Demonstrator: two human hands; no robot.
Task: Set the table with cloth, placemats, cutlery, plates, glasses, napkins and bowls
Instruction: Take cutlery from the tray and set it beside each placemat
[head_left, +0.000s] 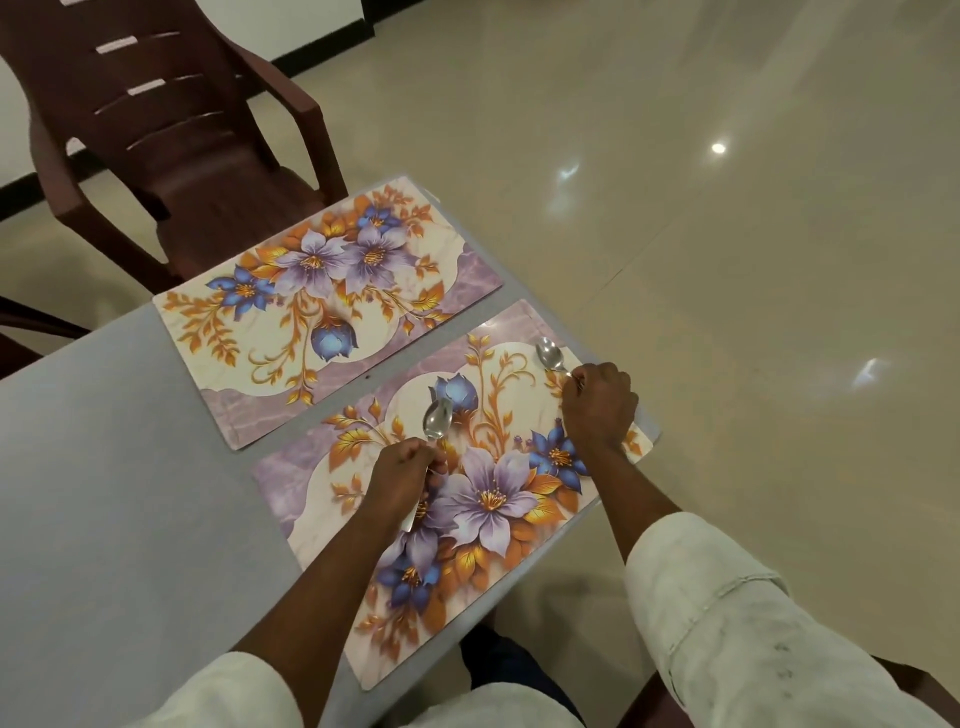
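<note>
Nearest, left hand (410, 470) and right hand (597, 402) each grip a steel spoon on the near floral placemat (524, 566); grey cloth (130, 467) laid; plates, glasses, napkins, bowls seemingly remain.

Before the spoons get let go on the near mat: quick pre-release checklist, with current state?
1. Left hand grips its spoon: ok.
2. Right hand grips the other spoon: ok.
3. Both spoon bowls over the near placemat: ok.
4. Spoons touching the mat: cannot tell.
5. Near placemat fully on the table: not ok, its right edge looks to run past the table edge.
6. Far placemat lying flat, nothing on it: ok.
</note>
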